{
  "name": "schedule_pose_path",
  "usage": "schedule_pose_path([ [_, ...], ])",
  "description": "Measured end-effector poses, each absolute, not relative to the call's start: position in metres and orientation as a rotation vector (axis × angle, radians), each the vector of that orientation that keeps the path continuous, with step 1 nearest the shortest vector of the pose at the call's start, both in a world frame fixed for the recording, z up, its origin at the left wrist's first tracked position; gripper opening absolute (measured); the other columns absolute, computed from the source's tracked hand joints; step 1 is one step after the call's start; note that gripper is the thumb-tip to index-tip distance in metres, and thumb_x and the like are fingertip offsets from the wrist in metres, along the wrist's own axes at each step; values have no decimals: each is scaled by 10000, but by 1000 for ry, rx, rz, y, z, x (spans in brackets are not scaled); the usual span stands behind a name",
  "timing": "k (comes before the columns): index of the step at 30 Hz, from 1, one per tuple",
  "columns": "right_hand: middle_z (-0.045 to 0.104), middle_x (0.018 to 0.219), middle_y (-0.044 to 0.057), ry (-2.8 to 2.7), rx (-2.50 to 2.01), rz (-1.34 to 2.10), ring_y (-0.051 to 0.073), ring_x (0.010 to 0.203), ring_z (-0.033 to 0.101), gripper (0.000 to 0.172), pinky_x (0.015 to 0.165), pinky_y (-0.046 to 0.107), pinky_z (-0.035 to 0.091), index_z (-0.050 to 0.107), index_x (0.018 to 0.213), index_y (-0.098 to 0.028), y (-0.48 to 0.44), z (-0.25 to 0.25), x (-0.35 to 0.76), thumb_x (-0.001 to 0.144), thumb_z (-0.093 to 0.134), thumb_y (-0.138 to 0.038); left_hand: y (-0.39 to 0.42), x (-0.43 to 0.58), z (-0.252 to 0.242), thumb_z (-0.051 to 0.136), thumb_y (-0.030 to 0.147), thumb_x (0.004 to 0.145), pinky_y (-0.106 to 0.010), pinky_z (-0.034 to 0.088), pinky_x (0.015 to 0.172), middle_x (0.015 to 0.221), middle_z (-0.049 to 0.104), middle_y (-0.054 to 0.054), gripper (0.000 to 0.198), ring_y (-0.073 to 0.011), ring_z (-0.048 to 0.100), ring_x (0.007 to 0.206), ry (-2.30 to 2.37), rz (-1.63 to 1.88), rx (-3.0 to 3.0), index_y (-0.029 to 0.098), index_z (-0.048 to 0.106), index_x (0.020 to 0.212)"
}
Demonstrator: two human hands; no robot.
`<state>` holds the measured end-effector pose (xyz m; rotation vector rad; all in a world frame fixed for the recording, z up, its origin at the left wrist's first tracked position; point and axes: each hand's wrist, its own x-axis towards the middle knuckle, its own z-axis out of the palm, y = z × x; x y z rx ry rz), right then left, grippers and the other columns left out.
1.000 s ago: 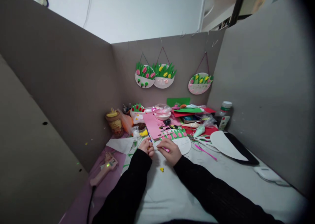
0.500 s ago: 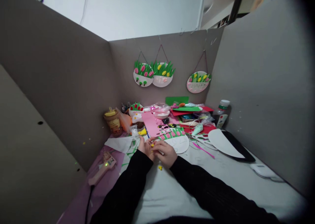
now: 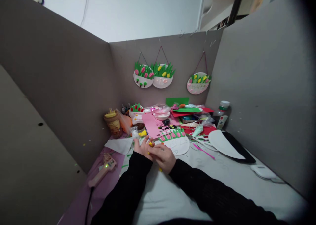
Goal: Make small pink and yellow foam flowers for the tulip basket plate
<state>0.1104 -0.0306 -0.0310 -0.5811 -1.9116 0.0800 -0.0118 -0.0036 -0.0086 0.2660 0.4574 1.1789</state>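
Note:
My left hand (image 3: pixel 142 148) is turned palm up with its fingers spread. A small yellow lump (image 3: pixel 150 144), which looks like soft clay, lies at its fingers, and another bit of yellow shows lower on the palm. Over that palm, my right hand (image 3: pixel 165 157) has its fingertips pressed together at the yellow clay; its own fingers partly hide the contact. More yellow clay (image 3: pixel 160 169) lies on the white cloth, partly covered by my right hand. Just beyond the hands is a white half-round plate (image 3: pixel 177 146) with pink tulips and green leaves along its top.
A pink glue gun (image 3: pixel 105 170) lies at left near a brown cup (image 3: pixel 113 123). White scissors (image 3: pixel 203 140), a pink stick (image 3: pixel 203 151) and a white half-disc (image 3: pixel 223 144) are at right. Pink paper (image 3: pixel 150 124) and craft supplies fill the back. Tulip plates (image 3: pixel 163 81) hang on the grey partition.
My left hand has opened, its fingers spreading so the yellow clay shows more. My right hand has shifted slightly and now covers part of the yellow clay on the cloth.

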Motion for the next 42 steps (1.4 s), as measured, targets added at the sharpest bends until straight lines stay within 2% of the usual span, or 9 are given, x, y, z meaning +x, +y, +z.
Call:
schedule_pose_path([
  [4,652,1011,45,-1991,-517,118,182,994,541,454,827,335,491,530,1178,-252,-32,-34,109,767,462,-69,0,-19,-12,181,714,747,-317,461,551,807,534,-70,626,-159,528,612,393,1220,238,178,480,869],
  [8,552,1229,36,-2114,-597,-58,250,1221,354,539,938,479,376,522,1195,-239,-27,-39,112,691,446,-65,0,-21,-14,215,670,780,-320,466,548,824,547,-77,592,-167,543,631,361,1249,234,166,505,890],
  [11,482,1308,29,-2150,-748,-159,275,1263,268,631,947,514,329,485,1240,-225,-24,-42,115,633,443,-55,0,-21,-14,254,649,788,-318,467,558,813,553,-87,565,-175,551,643,315,1332,233,156,518,864],
  [18,537,1251,9,-2202,-605,-86,248,1222,336,675,944,467,335,460,1258,-241,-29,-40,113,606,427,-69,2,-22,-14,212,651,793,-336,457,572,814,548,-75,568,-174,542,629,347,1328,234,173,513,856],
  [23,520,1244,65,-2189,-679,-69,253,1228,334,740,953,465,332,361,1333,-210,-28,-37,113,608,426,-76,1,-20,-11,213,644,798,-340,464,587,820,548,-71,566,-163,542,619,401,1346,234,170,514,863],
  [29,555,1114,69,-2114,-622,-36,243,1141,425,638,912,450,372,440,1261,-255,-30,-37,116,644,430,-91,2,-22,-11,214,658,786,-346,461,537,805,551,-81,577,-182,545,622,365,1357,237,174,517,864],
  [34,429,1247,116,-2066,-710,-37,265,1154,399,675,924,466,360,427,1282,-210,-31,-35,114,618,428,-90,1,-24,-9,231,647,792,-331,466,559,837,553,-82,561,-170,549,633,358,1325,254,171,518,872],
  [39,454,1230,96,-2133,-610,-30,264,1143,412,712,921,477,356,416,1288,-244,-32,-36,114,591,436,-99,2,-27,-7,247,619,808,-325,468,555,833,551,-71,517,-171,554,647,339,1340,291,181,513,871],
  [42,417,1283,116,-2151,-656,-49,270,1190,365,711,938,479,343,386,1315,-213,-32,-36,111,615,434,-101,1,-27,-8,286,580,822,-324,475,588,857,557,-76,468,-165,558,661,338,1305,314,178,518,883],
])
